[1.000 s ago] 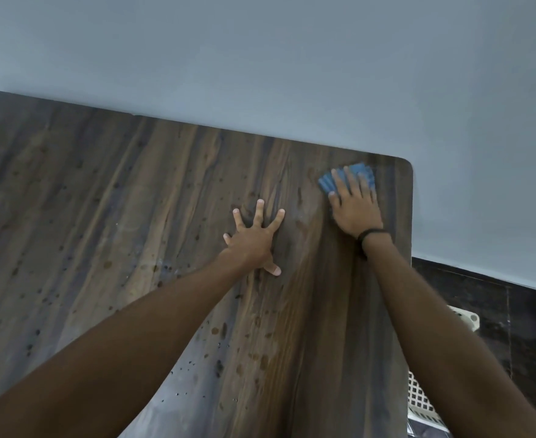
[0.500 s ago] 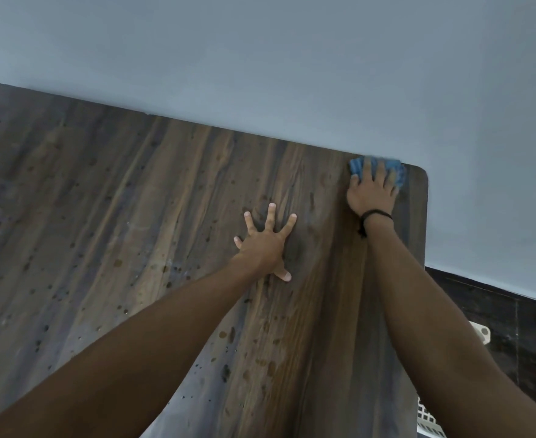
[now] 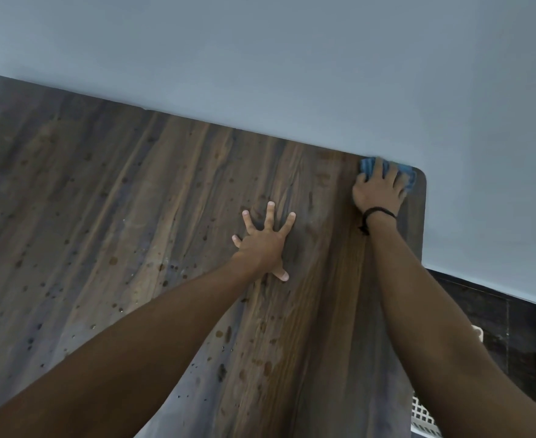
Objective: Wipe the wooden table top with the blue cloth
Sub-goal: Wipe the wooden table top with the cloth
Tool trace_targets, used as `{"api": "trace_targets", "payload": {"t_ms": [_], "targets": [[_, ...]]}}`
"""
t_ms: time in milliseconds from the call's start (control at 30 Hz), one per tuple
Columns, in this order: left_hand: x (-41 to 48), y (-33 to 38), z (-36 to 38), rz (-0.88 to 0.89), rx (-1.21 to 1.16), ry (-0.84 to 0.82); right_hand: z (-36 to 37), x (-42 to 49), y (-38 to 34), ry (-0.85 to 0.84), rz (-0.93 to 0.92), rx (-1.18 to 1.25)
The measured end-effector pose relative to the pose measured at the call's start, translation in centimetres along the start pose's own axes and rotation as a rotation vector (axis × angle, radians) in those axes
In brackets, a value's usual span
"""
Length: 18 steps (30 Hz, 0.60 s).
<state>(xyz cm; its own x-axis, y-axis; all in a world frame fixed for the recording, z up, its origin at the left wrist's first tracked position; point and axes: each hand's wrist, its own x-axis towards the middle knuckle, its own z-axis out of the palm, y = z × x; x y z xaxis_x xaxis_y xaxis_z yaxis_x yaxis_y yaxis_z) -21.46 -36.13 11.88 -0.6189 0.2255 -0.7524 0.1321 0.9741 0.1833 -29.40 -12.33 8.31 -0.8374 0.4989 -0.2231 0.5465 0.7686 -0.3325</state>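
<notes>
The dark wooden table top (image 3: 108,216) fills the lower left and is speckled with dark spots and droplets. My right hand (image 3: 378,192), with a black band at the wrist, presses the blue cloth (image 3: 406,174) flat onto the table's far right corner, against the wall. Most of the cloth is hidden under my fingers. My left hand (image 3: 265,243) lies flat on the wood with fingers spread, to the left of and nearer than the right hand, holding nothing.
A pale grey-blue wall (image 3: 292,58) runs along the table's far edge and right side. Right of the table lies dark floor (image 3: 519,336), with a white slotted basket (image 3: 423,418) by the table's right edge at the bottom.
My right hand has slid the cloth away from me, from a little short of the corner up to the far edge by the wall. My left hand has stayed planted.
</notes>
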Motion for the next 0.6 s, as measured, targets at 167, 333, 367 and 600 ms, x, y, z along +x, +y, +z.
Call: {"api": "trace_targets", "payload": {"t_ms": [167, 333, 367, 600], "targets": [[0.1, 0.0, 0.0, -0.010, 0.014, 0.000, 2.9, -1.6, -7.0, -0.097, -0.214, -0.031], [0.1, -0.5, 0.0, 0.012, 0.005, 0.006, 2.9, -0.1, -5.3, -0.122, -0.313, -0.021], [0.1, -0.4, 0.1, 0.007, 0.002, 0.006, 2.3, 0.3, -3.3, -0.093, -0.270, -0.017], [0.2, -0.2, 0.2, 0.009, 0.001, 0.019, 3.6, -4.6, -0.3, -0.071, -0.470, -0.118]]}}
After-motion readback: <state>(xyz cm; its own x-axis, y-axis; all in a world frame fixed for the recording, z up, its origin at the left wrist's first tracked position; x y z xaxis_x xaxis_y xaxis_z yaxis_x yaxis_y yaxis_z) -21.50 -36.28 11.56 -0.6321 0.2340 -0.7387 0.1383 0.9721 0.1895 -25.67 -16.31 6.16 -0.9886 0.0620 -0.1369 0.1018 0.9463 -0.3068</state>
